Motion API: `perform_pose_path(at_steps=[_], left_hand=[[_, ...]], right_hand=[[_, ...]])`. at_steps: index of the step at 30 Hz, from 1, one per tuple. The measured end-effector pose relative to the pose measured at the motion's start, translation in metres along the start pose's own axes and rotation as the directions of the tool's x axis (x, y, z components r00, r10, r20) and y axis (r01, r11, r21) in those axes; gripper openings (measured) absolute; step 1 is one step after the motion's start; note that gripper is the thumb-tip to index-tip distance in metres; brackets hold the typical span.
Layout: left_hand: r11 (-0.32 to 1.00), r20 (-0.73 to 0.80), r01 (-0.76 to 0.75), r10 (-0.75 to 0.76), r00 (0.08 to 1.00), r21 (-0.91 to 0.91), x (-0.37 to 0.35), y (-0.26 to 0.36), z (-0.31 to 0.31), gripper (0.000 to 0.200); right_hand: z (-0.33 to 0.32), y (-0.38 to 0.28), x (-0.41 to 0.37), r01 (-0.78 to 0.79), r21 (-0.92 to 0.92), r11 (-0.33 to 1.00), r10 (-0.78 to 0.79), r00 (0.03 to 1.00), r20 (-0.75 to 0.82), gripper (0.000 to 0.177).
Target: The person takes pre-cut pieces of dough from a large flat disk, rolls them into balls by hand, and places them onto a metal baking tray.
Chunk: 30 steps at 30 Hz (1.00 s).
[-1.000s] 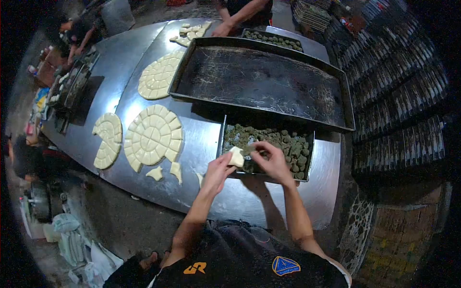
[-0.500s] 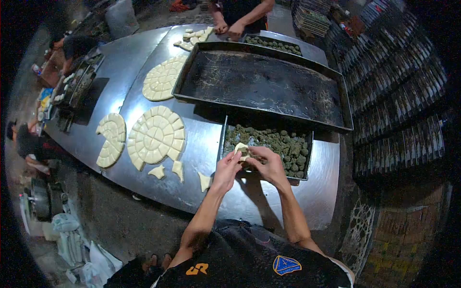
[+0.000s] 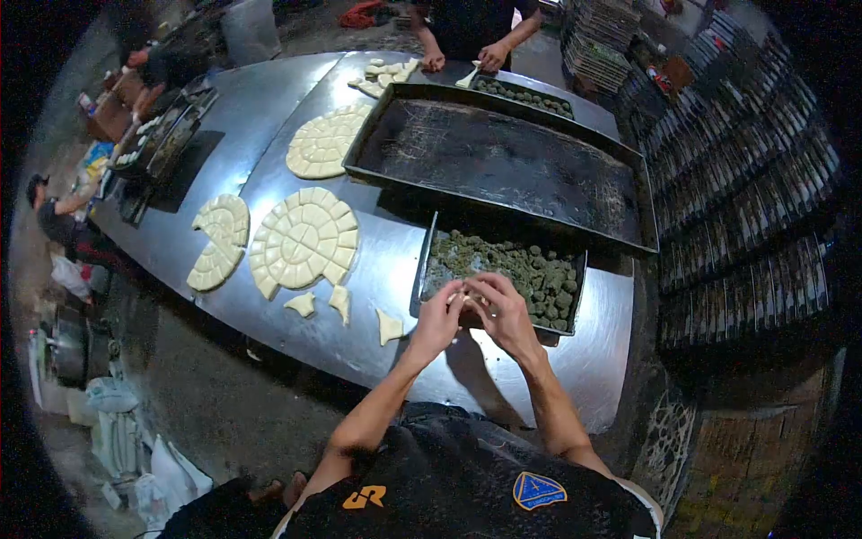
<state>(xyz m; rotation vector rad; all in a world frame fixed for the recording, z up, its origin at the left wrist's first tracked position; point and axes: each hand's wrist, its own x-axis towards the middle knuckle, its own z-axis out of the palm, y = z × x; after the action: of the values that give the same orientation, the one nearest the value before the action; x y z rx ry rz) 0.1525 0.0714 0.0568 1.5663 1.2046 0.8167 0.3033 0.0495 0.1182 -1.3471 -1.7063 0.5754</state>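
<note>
My left hand [image 3: 438, 322] and my right hand [image 3: 505, 314] meet over the near edge of a tray of greenish-brown filling balls [image 3: 548, 289]. Between their curled fingers is a small piece of dough, mostly covered by the fingers. Left of the hands, a small dough scrap [image 3: 389, 327] lies on the metal table [image 3: 377, 234]. Further left sits a large round of dough cut into pieces [image 3: 303, 238], with a partial cut round [image 3: 220, 242] beside it.
A large, dark empty tray [image 3: 503, 162] lies beyond the filling tray. Another cut dough round [image 3: 328, 142] is at its left. Across the table a co-worker's hands [image 3: 492, 56] handle dough near a small filling tray [image 3: 525, 95]. Stacked trays [image 3: 745, 207] stand at right.
My fingers have closed further around the dough, which shows less now. Across the table, the co-worker's hands have moved apart, one now at a strip of dough. The view has shifted slightly.
</note>
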Motion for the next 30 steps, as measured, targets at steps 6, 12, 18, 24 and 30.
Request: perform_pose_path(at_steps=[6, 12, 18, 24, 30], left_hand=[[0.526, 0.332, 0.321, -0.075, 0.94, -0.788, -0.04, 0.011, -0.034, 0.053], [0.327, 0.33, 0.354, -0.129, 0.935, -0.876, -0.059, 0.002, -0.033, 0.052], [0.374, 0.109, 0.168, -0.172, 0.979, -0.912, -0.073, -0.004, -0.022, 0.037], [0.634, 0.141, 0.139, -0.047, 0.989, -0.761, -0.077, 0.007, -0.035, 0.026], [0.601, 0.054, 0.07, -0.045, 0.998, -0.796, -0.085, 0.0, -0.025, 0.025]], right_hand=[[-0.002, -0.005, -0.02, -0.037, 0.172, 0.984, 0.016, 0.992, 0.122, 0.027], [0.017, -0.028, -0.032, -0.169, 0.269, 0.948, 0.114, 0.972, 0.208, 0.029], [0.027, -0.046, -0.041, 0.231, -0.135, 0.964, -0.234, 0.972, -0.009, 0.02], [0.032, -0.053, -0.06, -0.145, 0.181, 0.973, 0.151, 0.988, -0.016, 0.017], [0.036, -0.059, -0.071, -0.012, 0.062, 0.998, 0.013, 1.0, -0.019, 0.02]])
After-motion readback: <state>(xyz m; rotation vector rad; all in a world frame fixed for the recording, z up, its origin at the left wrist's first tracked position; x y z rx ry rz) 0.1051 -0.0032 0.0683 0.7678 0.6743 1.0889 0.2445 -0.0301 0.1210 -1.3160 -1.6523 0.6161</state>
